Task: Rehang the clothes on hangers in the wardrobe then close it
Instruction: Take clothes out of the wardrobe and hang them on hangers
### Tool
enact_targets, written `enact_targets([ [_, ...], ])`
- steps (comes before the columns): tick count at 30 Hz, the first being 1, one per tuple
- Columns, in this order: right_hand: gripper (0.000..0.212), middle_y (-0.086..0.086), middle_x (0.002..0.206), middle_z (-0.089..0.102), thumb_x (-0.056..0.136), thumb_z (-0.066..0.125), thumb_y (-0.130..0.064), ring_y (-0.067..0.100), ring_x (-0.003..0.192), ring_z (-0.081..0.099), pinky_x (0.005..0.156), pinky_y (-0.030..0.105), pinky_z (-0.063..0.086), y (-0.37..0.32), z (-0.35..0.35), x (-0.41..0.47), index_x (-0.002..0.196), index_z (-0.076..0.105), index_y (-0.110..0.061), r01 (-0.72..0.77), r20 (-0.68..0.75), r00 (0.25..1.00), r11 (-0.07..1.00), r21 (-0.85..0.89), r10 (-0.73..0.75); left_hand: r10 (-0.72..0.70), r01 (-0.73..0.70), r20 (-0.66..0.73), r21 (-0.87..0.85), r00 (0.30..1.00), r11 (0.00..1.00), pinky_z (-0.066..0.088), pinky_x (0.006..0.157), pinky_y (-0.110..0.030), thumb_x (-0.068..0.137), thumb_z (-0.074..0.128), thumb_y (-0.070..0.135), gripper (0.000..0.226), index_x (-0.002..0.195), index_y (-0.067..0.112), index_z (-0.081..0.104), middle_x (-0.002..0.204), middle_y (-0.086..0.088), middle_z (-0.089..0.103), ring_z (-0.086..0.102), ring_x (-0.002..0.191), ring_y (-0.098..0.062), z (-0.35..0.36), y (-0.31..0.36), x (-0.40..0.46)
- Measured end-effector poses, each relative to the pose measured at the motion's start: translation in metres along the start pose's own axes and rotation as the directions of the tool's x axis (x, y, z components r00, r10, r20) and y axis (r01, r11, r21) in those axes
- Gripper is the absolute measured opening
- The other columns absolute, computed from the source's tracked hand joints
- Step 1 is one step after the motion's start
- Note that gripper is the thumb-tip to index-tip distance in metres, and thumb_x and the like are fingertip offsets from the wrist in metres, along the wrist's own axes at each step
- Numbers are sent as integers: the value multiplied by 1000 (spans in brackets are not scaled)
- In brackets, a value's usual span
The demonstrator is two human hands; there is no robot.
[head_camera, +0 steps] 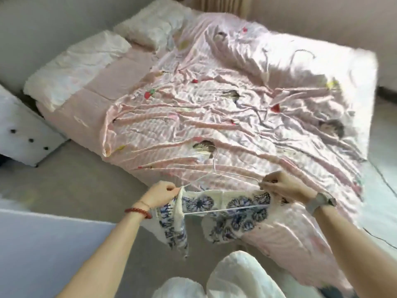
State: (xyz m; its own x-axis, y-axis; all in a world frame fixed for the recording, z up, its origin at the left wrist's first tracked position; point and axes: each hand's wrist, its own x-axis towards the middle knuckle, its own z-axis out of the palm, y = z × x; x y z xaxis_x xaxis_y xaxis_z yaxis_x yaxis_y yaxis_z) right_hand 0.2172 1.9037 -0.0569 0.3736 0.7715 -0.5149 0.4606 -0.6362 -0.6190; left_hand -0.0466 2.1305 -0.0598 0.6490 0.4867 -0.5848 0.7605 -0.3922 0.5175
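Observation:
A cream knitted garment (234,220) with dark blue flower patterns hangs over the near edge of the bed. A thin white wire hanger (211,168) lies with it, hook pointing away from me, its bottom bar crossing the knit. My left hand (160,195) pinches the garment's left shoulder at the hanger's left end. My right hand (281,186) grips the garment's right shoulder at the hanger's right end. Part of the garment dangles off the bed toward the floor. No wardrobe is in view.
The bed (90,97) carries a crumpled pink quilt (236,104) and two white pillows (73,67) at its far left. Another wire hanger (301,54) lies far right on the quilt. A white cabinet (23,134) stands left, a pale panel (43,244) near left.

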Motion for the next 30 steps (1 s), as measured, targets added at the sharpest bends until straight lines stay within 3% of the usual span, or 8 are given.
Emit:
enact_targets([
  [6, 16, 2, 68, 58, 86, 61, -25, 10, 58, 48, 56, 20, 37, 133, -142, -5, 73, 64, -17, -329, -108, 935, 940, 88, 338, 40, -49, 222, 36, 974, 998, 32, 57, -24, 92, 52, 25, 29, 65, 15, 49, 64, 0, 49, 40, 56, -12, 57, 158, 153],
  [8, 21, 4, 74, 61, 87, 58, -32, 11, 63, 53, 56, 22, 39, 170, -173, -6, 75, 63, -15, -407, -210, 884, 908, 98, 418, 171, -191, 230, 65, 958, 979, 32, 56, -25, 96, 45, 26, 35, 63, 15, 47, 61, 0, 45, 38, 55, -13, 79, 219, 192],
  [11, 22, 5, 87, 65, 90, 52, -39, 20, 79, 59, 72, 30, 46, 219, -196, 4, 88, 61, -19, -487, -361, 785, 861, 145, 504, 292, -310, 173, 92, 941, 946, 40, 61, -26, 97, 41, 31, 31, 74, 15, 52, 66, 1, 51, 49, 64, -17, 111, 296, 239],
  [15, 19, -5, 90, 58, 93, 49, -30, 17, 92, 50, 94, 39, 30, 275, -199, 52, 108, 59, -26, -530, -635, 583, 829, 177, 508, 356, -351, -3, 155, 934, 923, 45, 71, -30, 97, 43, 28, 25, 94, 11, 61, 90, -5, 60, 57, 81, -22, 143, 336, 317],
  [21, 24, 6, 120, 53, 95, 41, -26, 22, 120, 40, 109, 50, 20, 350, -190, 154, 113, 53, -17, -566, -732, 434, 791, 233, 526, 486, -409, -209, 325, 848, 853, 33, 98, -40, 97, 41, 24, 28, 112, 9, 59, 113, -15, 57, 47, 107, -26, 173, 359, 441],
  [25, 38, 6, 144, 35, 97, 36, -30, 20, 138, 21, 115, 55, 4, 373, -158, 203, 133, 39, -18, -557, -673, 526, 809, 190, 520, 417, -275, -140, 560, 898, 781, -1, 114, -53, 98, 22, 38, 48, 143, 23, 28, 149, -8, 30, 16, 140, -26, 208, 324, 478],
  [28, 59, 3, 155, -11, 97, 25, -40, 21, 142, -13, 112, 53, -8, 380, -122, 220, 146, -1, -19, -620, -538, 608, 772, 139, 584, 397, -267, -49, 664, 916, 699, -21, 105, -52, 95, 11, 49, 59, 144, 26, -11, 156, 0, -6, -19, 140, -23, 234, 296, 475],
  [30, 66, 4, 152, -22, 96, 22, -45, 22, 140, -20, 109, 53, -12, 381, -118, 221, 144, -13, -18, -660, -502, 615, 746, 95, 608, 387, -261, -28, 692, 922, 673, -25, 100, -51, 94, 10, 53, 60, 142, 28, -16, 155, 1, -11, -23, 139, -22, 231, 294, 481],
])
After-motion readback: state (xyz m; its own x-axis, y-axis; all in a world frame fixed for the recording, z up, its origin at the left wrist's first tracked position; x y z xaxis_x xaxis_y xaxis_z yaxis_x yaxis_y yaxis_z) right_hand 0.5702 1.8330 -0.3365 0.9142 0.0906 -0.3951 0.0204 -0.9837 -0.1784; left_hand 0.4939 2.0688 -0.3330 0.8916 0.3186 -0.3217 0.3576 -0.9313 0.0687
